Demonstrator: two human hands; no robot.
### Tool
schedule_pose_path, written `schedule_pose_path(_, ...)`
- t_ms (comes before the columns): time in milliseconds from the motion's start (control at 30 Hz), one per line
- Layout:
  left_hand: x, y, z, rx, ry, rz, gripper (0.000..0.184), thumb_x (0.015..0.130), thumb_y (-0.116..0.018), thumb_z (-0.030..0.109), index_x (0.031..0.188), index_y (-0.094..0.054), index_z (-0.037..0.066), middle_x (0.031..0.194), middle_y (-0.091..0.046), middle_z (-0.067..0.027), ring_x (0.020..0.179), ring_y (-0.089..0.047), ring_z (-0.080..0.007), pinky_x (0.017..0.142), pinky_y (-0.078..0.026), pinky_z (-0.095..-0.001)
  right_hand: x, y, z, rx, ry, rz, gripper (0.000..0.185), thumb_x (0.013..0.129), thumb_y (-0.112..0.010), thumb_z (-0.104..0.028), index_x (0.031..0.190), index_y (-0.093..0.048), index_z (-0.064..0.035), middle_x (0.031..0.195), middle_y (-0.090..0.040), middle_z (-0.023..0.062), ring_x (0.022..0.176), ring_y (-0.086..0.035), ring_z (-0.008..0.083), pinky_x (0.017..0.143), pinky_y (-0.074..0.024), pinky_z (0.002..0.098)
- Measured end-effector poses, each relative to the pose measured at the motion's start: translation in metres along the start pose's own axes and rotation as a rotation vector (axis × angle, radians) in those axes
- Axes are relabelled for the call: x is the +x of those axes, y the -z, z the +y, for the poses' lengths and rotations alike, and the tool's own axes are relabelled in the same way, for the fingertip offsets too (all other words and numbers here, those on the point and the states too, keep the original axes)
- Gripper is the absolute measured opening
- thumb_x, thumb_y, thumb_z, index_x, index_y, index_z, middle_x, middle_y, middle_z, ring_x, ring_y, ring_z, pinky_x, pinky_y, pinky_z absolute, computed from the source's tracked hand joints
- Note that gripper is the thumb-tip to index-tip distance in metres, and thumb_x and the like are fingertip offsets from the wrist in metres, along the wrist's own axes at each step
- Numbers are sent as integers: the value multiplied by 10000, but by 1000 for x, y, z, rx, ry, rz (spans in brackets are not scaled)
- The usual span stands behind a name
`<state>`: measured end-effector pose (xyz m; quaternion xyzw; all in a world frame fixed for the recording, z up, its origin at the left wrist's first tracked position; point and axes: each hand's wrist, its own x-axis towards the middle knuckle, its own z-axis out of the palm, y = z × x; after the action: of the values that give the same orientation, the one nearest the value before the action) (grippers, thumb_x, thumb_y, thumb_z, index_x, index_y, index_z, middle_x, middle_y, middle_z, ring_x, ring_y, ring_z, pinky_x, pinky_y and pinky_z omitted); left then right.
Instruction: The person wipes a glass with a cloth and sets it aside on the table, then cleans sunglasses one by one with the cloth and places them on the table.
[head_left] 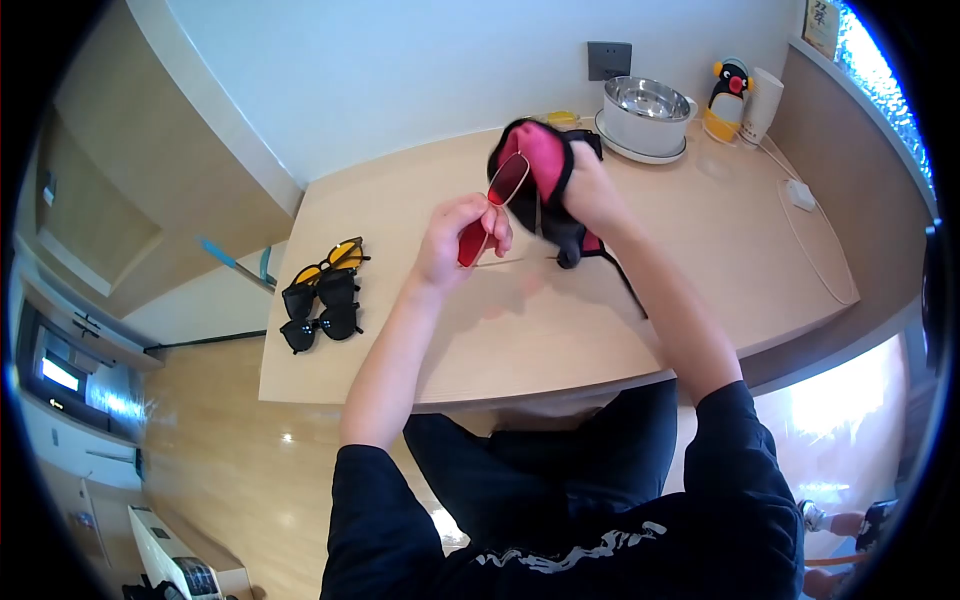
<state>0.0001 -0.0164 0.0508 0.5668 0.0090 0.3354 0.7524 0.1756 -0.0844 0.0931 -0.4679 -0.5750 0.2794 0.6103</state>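
My left hand [462, 240] pinches a pair of thin-framed sunglasses with red lenses [509, 180] above the middle of the table. The glasses are tilted, one lens up near the cloth and the other beside my fingers. My right hand [594, 192] grips a soft black-edged piece of cloth with a pink lining [540, 152]. It overlaps the upper lens; whether it presses on the lens I cannot tell. Below my right wrist lies a dark item with a black strap [622, 280], partly hidden. To the left, yellow-lensed glasses [343, 255] and black sunglasses [322, 328] lie in a row on the table [450, 370].
A white bowl with a metal inside [648, 105] stands on a plate at the back right. Beside it are a penguin figure [730, 98] and a white cup [762, 105]. A white charger [799, 195] and its cable run along the right edge. Another person's foot [815, 515] shows lower right.
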Motion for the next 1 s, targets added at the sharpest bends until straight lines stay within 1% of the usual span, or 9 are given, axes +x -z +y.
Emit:
schedule_pose_path(233, 0, 2, -9, -86, 41, 98, 246, 890, -422, 211, 698, -481, 70, 732, -511, -44, 674, -507, -166, 607, -426, -288, -3, -5, 29, 123, 76, -13, 244, 908, -487, -203, 886, -596, 14, 761, -582, 12, 732, -501, 75, 616, -429, 237)
schedule_pose_path(333, 3, 6, -9, -302, -53, 131, 224, 893, -415, 201, 717, -465, 72, 753, -484, -32, 702, -477, -152, 624, -415, -281, -19, -5, 25, -237, -211, 70, 240, 870, -482, -188, 920, -574, 28, 790, -590, 60, 742, -550, 132, 664, -453, 291)
schedule_pose_path(367, 5, 9, -6, -491, -153, 183, 211, 894, -413, 197, 728, -456, 74, 761, -467, -25, 715, -460, -146, 635, -408, -279, -24, -12, 35, -271, -37, 39, 238, 856, -472, -165, 915, -571, 43, 799, -597, 68, 748, -543, 138, 698, -447, 295)
schedule_pose_path(433, 3, 12, -3, -450, -136, 193, 203, 898, -407, 190, 731, -450, 81, 758, -459, -19, 713, -453, -144, 638, -406, -283, -28, -16, 45, 32, -198, -197, 238, 854, -455, -151, 942, -582, 30, 810, -600, 67, 769, -532, 123, 710, -439, 277)
schedule_pose_path(567, 3, 23, 2, -363, -138, 221, 199, 903, -413, 194, 732, -453, 102, 756, -476, -10, 727, -466, -138, 652, -409, -288, -25, -14, 45, 169, -350, -292, 224, 844, -455, -128, 955, -593, 9, 818, -599, 55, 785, -521, 114, 724, -432, 267)
schedule_pose_path(633, 3, 28, 1, -355, -154, 221, 208, 903, -432, 211, 726, -466, 109, 760, -508, -11, 744, -492, -137, 659, -416, -286, -30, -9, 35, 117, -386, -243, 241, 851, -456, -135, 1022, -579, -17, 889, -596, 69, 820, -528, 127, 727, -436, 266)
schedule_pose_path(767, 0, 33, 3, -399, -227, 309, 167, 907, -449, 206, 820, -532, 89, 889, -567, -28, 861, -524, -147, 754, -438, -298, -15, -2, 37, 354, -425, 591, 322, 901, -391, -251, 1097, -533, -38, 952, -574, 75, 845, -538, 157, 712, -453, 284)
schedule_pose_path(900, 3, 19, 7, -207, -327, 592, 196, 912, -469, 209, 951, -580, 52, 1017, -593, -60, 1018, -523, -179, 914, -406, -338, -15, 27, 35, 415, 70, 601, 294, 894, -515, -279, 940, -594, 1, 797, -582, 19, 722, -521, 107, 635, -433, 243)
schedule_pose_path(1000, 8, 17, -8, -9, -315, 511, 265, 915, -471, 214, 1043, -588, 13, 1120, -574, -98, 1096, -495, -213, 971, -358, -367, -25, 15, 19, 251, 24, 418, 254, 882, -530, -210, 946, -608, 23, 825, -599, 20, 757, -522, 95, 661, -434, 244)
